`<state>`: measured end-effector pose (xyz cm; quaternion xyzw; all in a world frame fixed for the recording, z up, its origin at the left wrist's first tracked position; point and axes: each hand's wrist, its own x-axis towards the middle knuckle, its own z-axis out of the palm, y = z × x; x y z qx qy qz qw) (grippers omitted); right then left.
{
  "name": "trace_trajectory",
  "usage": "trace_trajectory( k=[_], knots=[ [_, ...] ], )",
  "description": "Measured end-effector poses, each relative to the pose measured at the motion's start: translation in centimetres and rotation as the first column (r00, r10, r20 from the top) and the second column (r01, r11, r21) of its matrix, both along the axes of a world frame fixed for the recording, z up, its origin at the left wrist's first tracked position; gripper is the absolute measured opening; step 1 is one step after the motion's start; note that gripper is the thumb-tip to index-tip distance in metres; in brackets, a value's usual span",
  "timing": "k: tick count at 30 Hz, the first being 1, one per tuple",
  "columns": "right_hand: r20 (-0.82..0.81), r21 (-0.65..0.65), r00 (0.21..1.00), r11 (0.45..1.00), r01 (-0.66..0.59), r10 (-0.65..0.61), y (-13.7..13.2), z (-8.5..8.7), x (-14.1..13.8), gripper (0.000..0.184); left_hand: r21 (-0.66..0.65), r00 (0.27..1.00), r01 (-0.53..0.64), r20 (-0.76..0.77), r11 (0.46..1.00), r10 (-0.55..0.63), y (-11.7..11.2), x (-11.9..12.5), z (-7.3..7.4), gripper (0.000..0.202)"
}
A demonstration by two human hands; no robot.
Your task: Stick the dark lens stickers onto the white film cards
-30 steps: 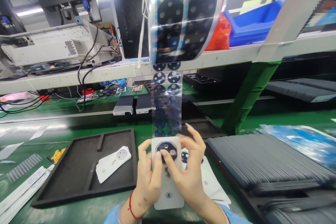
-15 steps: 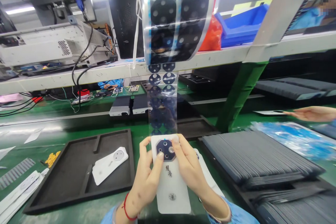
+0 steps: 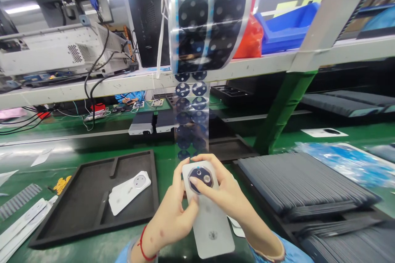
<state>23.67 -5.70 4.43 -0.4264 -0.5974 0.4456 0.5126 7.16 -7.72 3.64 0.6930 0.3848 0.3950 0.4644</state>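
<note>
My left hand [image 3: 173, 218] grips the left edge of a white phone back cover [image 3: 210, 218] held upright in front of me. My right hand [image 3: 225, 195] wraps the cover's right side, and its thumb presses on the dark octagonal camera sticker [image 3: 200, 179] near the cover's top. Just behind the cover hangs a clear film strip [image 3: 191, 115] carrying rows of the same dark stickers, fed down from a big roll [image 3: 210, 20] overhead.
A black foam tray [image 3: 77, 209] at left holds another white cover [image 3: 129, 191]. Stacks of dark trays [image 3: 302, 185] fill the right side. A white sheet [image 3: 237, 226] lies under my hands. A green post [image 3: 284, 111], shelf and electronics stand behind.
The cover has tilted, its lower end swinging right. My right thumb has slid onto the sticker's left part. Another person's hand at the right edge has gone from view.
</note>
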Motion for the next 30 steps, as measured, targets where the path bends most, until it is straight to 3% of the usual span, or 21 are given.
trace_trajectory(
  k=[14,22,26,28,30],
  knots=[
    [0.087,-0.081,0.954,0.957,-0.279,0.286,-0.1,0.4,1.7,0.035,-0.105,0.998,0.027,-0.049,0.994,-0.033,-0.7,-1.1,1.1,0.079],
    [-0.106,-0.120,0.890,0.883,-0.454,0.443,0.9,0.2,2.2,0.044,-0.247,0.996,0.079,0.046,0.966,-0.070,0.4,-1.8,1.5,0.093],
    [-0.107,-0.114,0.928,0.923,-0.368,0.356,1.7,0.2,2.8,0.040,-0.262,0.999,0.026,-0.016,0.965,-0.031,2.2,-3.5,1.1,0.102],
    [-0.125,-0.103,0.966,0.966,-0.237,0.224,2.3,0.2,4.1,0.045,-0.221,0.985,-0.048,-0.170,0.974,0.010,3.7,-5.6,0.6,0.097],
    [-0.129,-0.086,0.991,0.995,-0.044,0.032,3.5,-0.2,6.3,0.051,-0.127,0.897,-0.179,-0.428,0.976,0.109,5.7,-8.3,-0.3,0.087]
  ],
)
